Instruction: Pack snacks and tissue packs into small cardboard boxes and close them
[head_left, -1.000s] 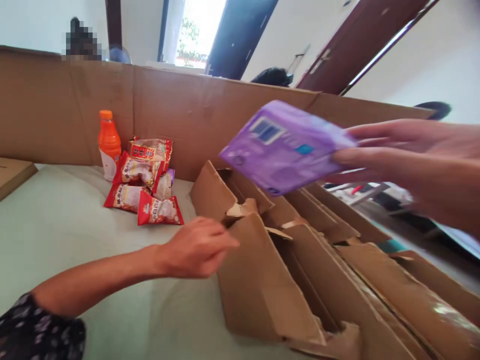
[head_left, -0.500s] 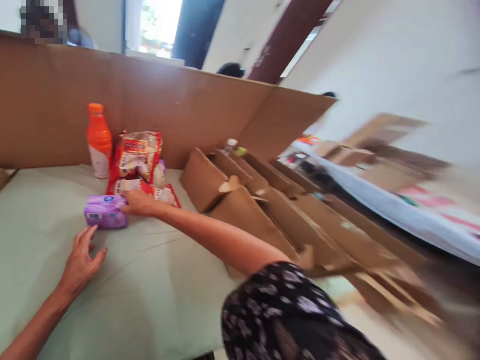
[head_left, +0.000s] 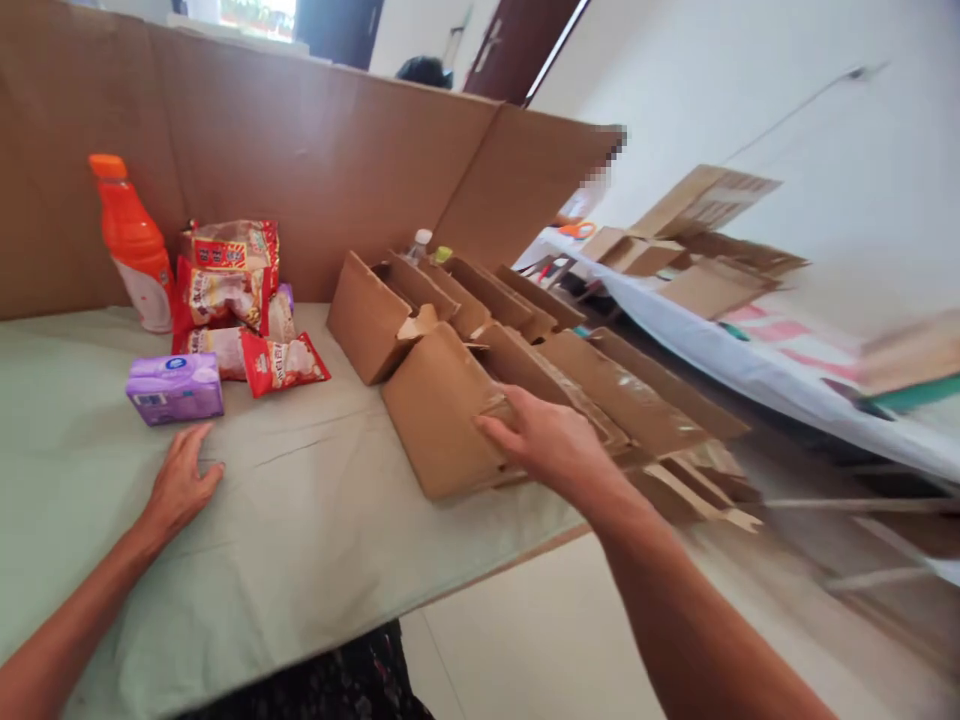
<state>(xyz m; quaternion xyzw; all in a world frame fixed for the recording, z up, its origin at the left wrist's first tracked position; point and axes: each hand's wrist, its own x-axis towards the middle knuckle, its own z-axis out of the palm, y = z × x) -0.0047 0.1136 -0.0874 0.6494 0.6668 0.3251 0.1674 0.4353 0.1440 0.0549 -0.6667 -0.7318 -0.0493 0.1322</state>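
Note:
My left hand (head_left: 180,485) rests on the pale green cloth with thumb and fingers apart, holding nothing. Just beyond its fingertips lies a purple pack (head_left: 175,388) that looks like tissues. My right hand (head_left: 551,440) grips the near corner of a cardboard box with dividers (head_left: 442,410), its thumb on the outer face. Behind the purple pack are several red snack bags (head_left: 285,364), partly overlapping. An orange bottle with an orange cap (head_left: 135,245) stands to their left, against the cardboard wall.
A tall cardboard panel (head_left: 300,150) closes off the back of the cloth-covered table (head_left: 300,560). Bottle tops (head_left: 421,240) show inside the divided box. To the right, another table (head_left: 675,340) carries cardboard pieces (head_left: 712,280). A person's head (head_left: 425,72) shows beyond the panel.
My right hand has let go of the purple pack and moved right to the cardboard box. My left hand stays near the pack. The view has tilted down and turned right.

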